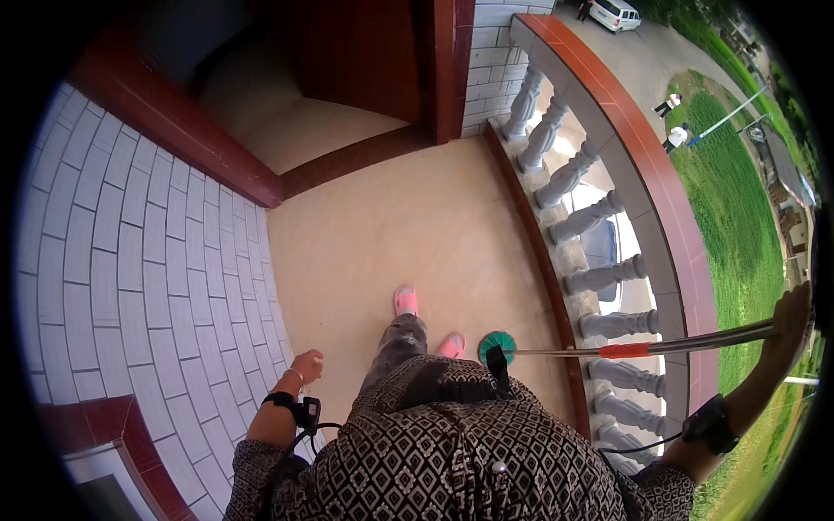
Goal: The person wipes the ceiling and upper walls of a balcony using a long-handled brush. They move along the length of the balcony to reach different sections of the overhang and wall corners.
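Note:
My right hand, at the far right edge, is closed around the metal pole of a mop. The pole has an orange-red section and runs across in front of the balustrade. Its round green head is low beside my feet, partly covered by a dangling black strap. My left hand hangs at my side near the tiled wall, holding nothing, with its fingers loosely bent. Pink slippers are on my feet, one forward and one back, on the beige floor.
Grey balusters under a red-topped handrail edge the balcony on the right. A dark red door frame opens ahead, with a raised sill. White tiles cover the left wall. Below are people and a white van.

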A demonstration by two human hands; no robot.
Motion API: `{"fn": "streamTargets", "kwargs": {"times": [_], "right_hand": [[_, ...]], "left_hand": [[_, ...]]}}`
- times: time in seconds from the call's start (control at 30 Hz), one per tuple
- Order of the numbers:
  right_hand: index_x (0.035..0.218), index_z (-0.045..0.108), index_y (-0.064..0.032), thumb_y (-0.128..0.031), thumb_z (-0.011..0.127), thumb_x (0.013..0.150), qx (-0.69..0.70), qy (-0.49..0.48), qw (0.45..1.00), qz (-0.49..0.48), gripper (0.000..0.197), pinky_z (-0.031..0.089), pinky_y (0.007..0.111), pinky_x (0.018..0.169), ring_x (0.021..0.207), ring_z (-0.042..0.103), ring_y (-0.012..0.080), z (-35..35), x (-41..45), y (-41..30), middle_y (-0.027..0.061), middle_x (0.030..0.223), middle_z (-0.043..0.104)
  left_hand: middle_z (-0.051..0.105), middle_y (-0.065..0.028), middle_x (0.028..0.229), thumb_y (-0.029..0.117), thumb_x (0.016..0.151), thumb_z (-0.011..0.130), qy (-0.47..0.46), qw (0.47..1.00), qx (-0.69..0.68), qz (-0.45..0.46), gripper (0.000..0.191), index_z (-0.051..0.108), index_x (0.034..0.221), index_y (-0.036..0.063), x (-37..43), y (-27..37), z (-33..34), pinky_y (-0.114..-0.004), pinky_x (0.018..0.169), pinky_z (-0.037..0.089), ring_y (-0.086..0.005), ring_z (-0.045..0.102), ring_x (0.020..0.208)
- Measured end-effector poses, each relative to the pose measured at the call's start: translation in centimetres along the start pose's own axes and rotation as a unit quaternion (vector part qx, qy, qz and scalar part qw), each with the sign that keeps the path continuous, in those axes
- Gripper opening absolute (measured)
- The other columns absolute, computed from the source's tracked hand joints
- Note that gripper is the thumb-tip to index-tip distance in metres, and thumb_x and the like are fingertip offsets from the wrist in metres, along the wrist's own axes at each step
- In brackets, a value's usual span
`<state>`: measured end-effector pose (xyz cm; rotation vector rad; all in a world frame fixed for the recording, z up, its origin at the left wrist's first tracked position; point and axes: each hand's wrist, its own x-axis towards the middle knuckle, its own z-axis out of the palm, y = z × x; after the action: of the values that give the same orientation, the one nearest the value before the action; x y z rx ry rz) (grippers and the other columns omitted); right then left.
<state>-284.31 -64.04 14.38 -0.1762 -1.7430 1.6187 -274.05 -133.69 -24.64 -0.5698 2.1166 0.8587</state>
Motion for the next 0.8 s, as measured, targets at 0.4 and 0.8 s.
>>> {"fn": "streamTargets", "kwargs": {"times": [0.4,0.8], "right_hand": [[0.085,0.051,-0.0051,-0.014,0.046,0.086,-0.015,0.026,1.0,-0.009,0.01,0.015,0.017,0.035,0.041,0.02,0.0019,-0.2,-0.1,0.7,-0.0048,0.054,0.027],[0.095,0.05,0.0015,-0.013,0.045,0.086,-0.066,0.021,0.996,-0.062,0.017,0.016,0.016,0.036,0.043,0.021,0.0018,-1.4,-0.6,0.9,-0.0035,0.056,0.029]], "left_hand": [[0.059,-0.0103,0.069,0.006,0.076,0.049,0.048,0.996,-0.045,0.054,0.022,0.049,0.098,0.0038,0.7,5.5,-1.3,-0.027,0.055,0.047,-0.0163,0.059,0.061],[0.06,-0.0113,0.07,0.009,0.077,0.05,0.013,1.0,0.0,-0.011,0.021,0.049,0.098,0.0066,-2.7,-0.8,-0.5,-0.029,0.056,0.047,-0.017,0.06,0.061]]}}
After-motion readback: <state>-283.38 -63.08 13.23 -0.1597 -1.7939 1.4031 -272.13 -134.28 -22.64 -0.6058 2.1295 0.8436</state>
